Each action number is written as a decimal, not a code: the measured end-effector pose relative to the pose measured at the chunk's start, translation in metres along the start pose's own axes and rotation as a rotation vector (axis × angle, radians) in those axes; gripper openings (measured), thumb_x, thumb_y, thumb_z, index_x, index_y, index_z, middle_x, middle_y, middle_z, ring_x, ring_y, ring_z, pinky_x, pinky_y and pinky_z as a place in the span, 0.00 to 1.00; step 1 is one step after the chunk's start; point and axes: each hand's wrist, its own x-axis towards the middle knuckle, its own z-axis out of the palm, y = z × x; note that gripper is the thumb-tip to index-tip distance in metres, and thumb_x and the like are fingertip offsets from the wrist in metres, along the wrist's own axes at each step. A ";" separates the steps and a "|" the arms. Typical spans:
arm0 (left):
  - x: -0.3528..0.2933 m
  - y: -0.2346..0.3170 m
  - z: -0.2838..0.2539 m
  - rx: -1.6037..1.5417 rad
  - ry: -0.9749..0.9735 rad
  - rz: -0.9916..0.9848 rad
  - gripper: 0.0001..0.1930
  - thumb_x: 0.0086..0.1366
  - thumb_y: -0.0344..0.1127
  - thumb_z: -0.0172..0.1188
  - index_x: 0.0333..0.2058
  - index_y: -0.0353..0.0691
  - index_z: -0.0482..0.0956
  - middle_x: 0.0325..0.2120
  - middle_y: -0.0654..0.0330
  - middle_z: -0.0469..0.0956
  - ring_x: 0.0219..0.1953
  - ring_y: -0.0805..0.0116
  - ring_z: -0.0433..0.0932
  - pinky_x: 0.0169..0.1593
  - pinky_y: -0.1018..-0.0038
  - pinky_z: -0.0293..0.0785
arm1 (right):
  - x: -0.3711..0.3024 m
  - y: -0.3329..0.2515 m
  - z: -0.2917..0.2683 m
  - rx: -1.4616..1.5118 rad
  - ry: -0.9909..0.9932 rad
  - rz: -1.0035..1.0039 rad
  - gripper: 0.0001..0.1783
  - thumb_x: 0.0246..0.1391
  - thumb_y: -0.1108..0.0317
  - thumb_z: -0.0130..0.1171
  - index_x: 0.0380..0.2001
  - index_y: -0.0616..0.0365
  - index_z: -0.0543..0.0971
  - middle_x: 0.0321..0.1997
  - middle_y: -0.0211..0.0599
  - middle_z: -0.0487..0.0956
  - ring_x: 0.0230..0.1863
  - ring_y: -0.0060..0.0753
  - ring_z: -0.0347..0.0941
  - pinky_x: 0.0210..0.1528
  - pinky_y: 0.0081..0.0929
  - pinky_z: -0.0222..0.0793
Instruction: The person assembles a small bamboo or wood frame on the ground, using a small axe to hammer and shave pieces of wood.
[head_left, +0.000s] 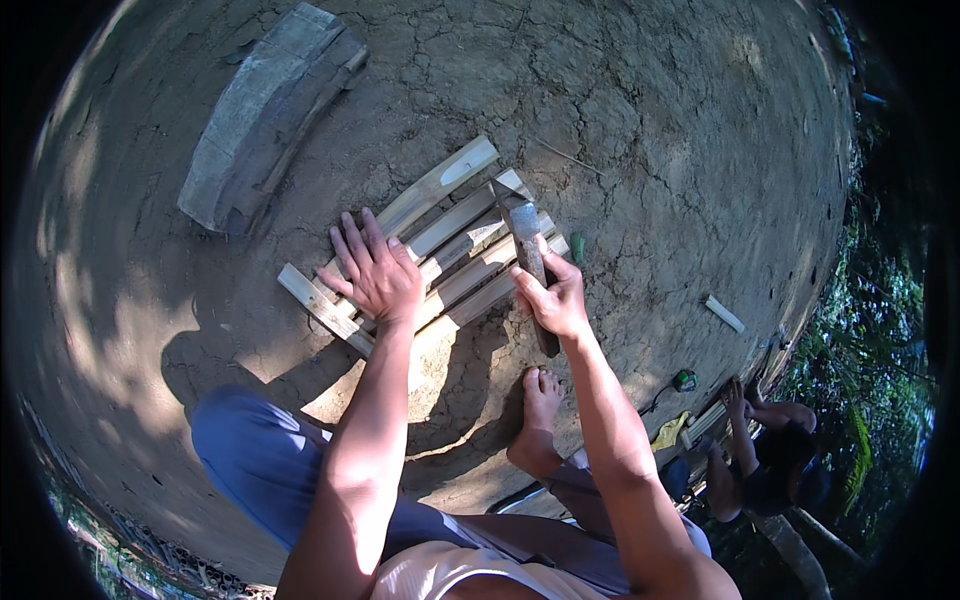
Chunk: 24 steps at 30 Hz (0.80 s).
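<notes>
While the left hand [375, 272] lies spread flat on the bamboo slats [450, 250] on the cracked ground [650, 150], the right hand [553, 295] is closed around a knife [528, 250].
The knife handle is hidden inside the fist; the blade edge is hard to see.

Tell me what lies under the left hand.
The left hand presses flat on several bamboo slats laid side by side on cracked earth. A cross slat shows beside the hand; the hand hides how they join.
</notes>
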 end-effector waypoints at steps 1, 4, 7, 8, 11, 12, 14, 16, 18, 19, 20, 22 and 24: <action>0.000 0.000 0.000 0.007 0.015 0.009 0.30 0.76 0.48 0.44 0.74 0.49 0.65 0.76 0.57 0.60 0.79 0.55 0.52 0.74 0.37 0.16 | 0.002 -0.011 0.000 0.068 -0.007 0.043 0.38 0.66 0.66 0.66 0.76 0.53 0.65 0.31 0.29 0.78 0.20 0.18 0.71 0.23 0.21 0.70; -0.002 -0.002 0.002 -0.025 0.035 -0.008 0.30 0.76 0.48 0.44 0.73 0.49 0.65 0.76 0.57 0.60 0.79 0.55 0.52 0.74 0.37 0.16 | 0.002 -0.057 -0.014 0.182 -0.089 0.101 0.35 0.72 0.62 0.60 0.77 0.49 0.63 0.26 0.26 0.74 0.20 0.18 0.70 0.21 0.21 0.67; -0.006 0.000 0.006 -0.061 0.064 0.007 0.30 0.76 0.46 0.45 0.74 0.52 0.63 0.76 0.58 0.60 0.79 0.55 0.52 0.75 0.36 0.22 | -0.009 -0.105 -0.058 -0.480 -0.151 -0.389 0.38 0.70 0.59 0.60 0.78 0.54 0.60 0.32 0.34 0.79 0.26 0.26 0.76 0.32 0.27 0.73; -0.003 -0.008 0.007 -0.046 0.088 0.003 0.30 0.76 0.46 0.45 0.74 0.52 0.63 0.76 0.58 0.60 0.79 0.55 0.52 0.75 0.36 0.23 | -0.014 -0.129 -0.054 -0.643 -0.163 -0.398 0.42 0.68 0.58 0.63 0.78 0.57 0.58 0.35 0.40 0.80 0.30 0.31 0.79 0.36 0.31 0.75; -0.004 -0.003 -0.002 -0.081 0.060 -0.022 0.31 0.74 0.44 0.49 0.74 0.53 0.63 0.76 0.58 0.59 0.79 0.55 0.51 0.75 0.36 0.26 | -0.019 -0.166 -0.077 -0.842 -0.262 -0.258 0.31 0.63 0.59 0.68 0.62 0.65 0.71 0.36 0.45 0.77 0.35 0.39 0.80 0.37 0.36 0.75; -0.004 0.002 -0.005 -0.086 0.036 -0.030 0.31 0.74 0.44 0.50 0.74 0.53 0.63 0.76 0.58 0.59 0.79 0.55 0.51 0.75 0.36 0.26 | -0.014 -0.166 -0.093 -0.944 -0.333 -0.138 0.25 0.62 0.59 0.68 0.54 0.66 0.75 0.35 0.45 0.76 0.34 0.43 0.80 0.36 0.39 0.74; -0.002 -0.004 0.003 -0.150 0.039 -0.053 0.32 0.73 0.46 0.52 0.74 0.53 0.63 0.77 0.57 0.56 0.80 0.55 0.48 0.74 0.32 0.21 | -0.009 -0.151 -0.089 -1.242 -0.241 -0.529 0.19 0.61 0.60 0.68 0.42 0.63 0.74 0.35 0.46 0.75 0.34 0.53 0.80 0.35 0.45 0.74; 0.001 -0.006 0.009 -0.189 0.075 -0.057 0.32 0.73 0.48 0.53 0.74 0.53 0.63 0.78 0.55 0.53 0.81 0.54 0.46 0.73 0.29 0.18 | 0.015 -0.108 -0.100 -1.217 -0.116 -0.663 0.23 0.61 0.60 0.67 0.53 0.61 0.74 0.39 0.50 0.78 0.37 0.61 0.82 0.37 0.51 0.79; 0.011 0.027 -0.004 -0.191 0.107 -0.061 0.32 0.74 0.54 0.50 0.74 0.54 0.64 0.79 0.54 0.51 0.81 0.52 0.44 0.70 0.23 0.16 | 0.047 -0.063 -0.127 -1.254 -0.075 -0.668 0.26 0.62 0.58 0.67 0.58 0.59 0.72 0.40 0.47 0.80 0.36 0.59 0.83 0.36 0.50 0.81; 0.023 0.045 -0.006 -0.211 0.143 -0.042 0.32 0.75 0.55 0.49 0.74 0.54 0.64 0.79 0.53 0.50 0.81 0.52 0.43 0.70 0.22 0.17 | 0.062 -0.055 -0.135 -1.283 -0.119 -0.743 0.27 0.62 0.57 0.67 0.58 0.58 0.72 0.41 0.46 0.80 0.35 0.57 0.83 0.36 0.49 0.82; 0.033 0.056 -0.006 -0.221 0.170 -0.023 0.31 0.76 0.56 0.47 0.74 0.54 0.64 0.79 0.53 0.50 0.81 0.52 0.43 0.70 0.21 0.18 | 0.076 -0.046 -0.138 -1.301 -0.170 -0.810 0.27 0.63 0.57 0.66 0.59 0.57 0.72 0.41 0.45 0.81 0.35 0.56 0.83 0.36 0.49 0.82; 0.056 0.075 0.002 -0.215 0.187 -0.030 0.30 0.78 0.57 0.43 0.74 0.55 0.64 0.79 0.53 0.50 0.81 0.51 0.43 0.70 0.20 0.22 | 0.094 -0.034 -0.131 -1.346 -0.269 -0.889 0.28 0.63 0.56 0.66 0.60 0.56 0.71 0.42 0.42 0.82 0.34 0.53 0.84 0.35 0.48 0.83; 0.069 0.082 0.009 -0.197 0.179 -0.036 0.29 0.80 0.57 0.40 0.74 0.56 0.63 0.79 0.53 0.50 0.81 0.51 0.43 0.71 0.20 0.25 | 0.110 -0.036 -0.128 -1.410 -0.356 -0.933 0.28 0.63 0.55 0.66 0.60 0.56 0.71 0.43 0.41 0.82 0.34 0.51 0.84 0.33 0.47 0.83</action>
